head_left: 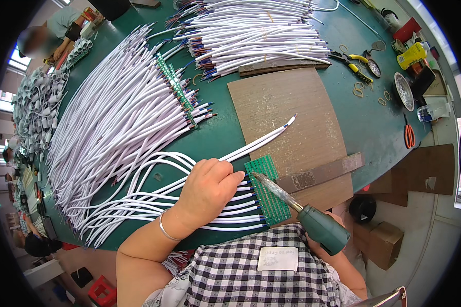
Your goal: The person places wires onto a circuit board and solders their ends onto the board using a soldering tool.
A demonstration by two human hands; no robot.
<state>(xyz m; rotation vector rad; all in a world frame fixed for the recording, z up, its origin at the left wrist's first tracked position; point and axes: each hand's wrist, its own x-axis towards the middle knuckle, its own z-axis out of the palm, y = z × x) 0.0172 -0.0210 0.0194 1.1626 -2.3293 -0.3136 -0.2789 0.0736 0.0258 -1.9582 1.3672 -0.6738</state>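
My left hand (208,187) is closed, its fingers pinching a white cable (243,188) at the left edge of a green circuit board (272,197). Several white cables run side by side to that edge, their dark-sheathed ends meeting the board. Two loose white cables (264,139) stretch past my knuckles to the upper right. My right hand (318,249), partly hidden behind the tool, is wrapped round a green-bodied soldering gun (323,230). Its metal tip (258,176) rests over the board's upper left part, close to my left fingers; contact cannot be made out.
The board lies on a brown wooden panel (276,97) with a wooden strip (322,171). Large white cable bundles (112,107) (261,36) cover the green table. Finished-looking boards (176,89) lie on one bundle. Pliers (358,71), orange-handled scissors (409,135) and a bowl (403,92) sit right.
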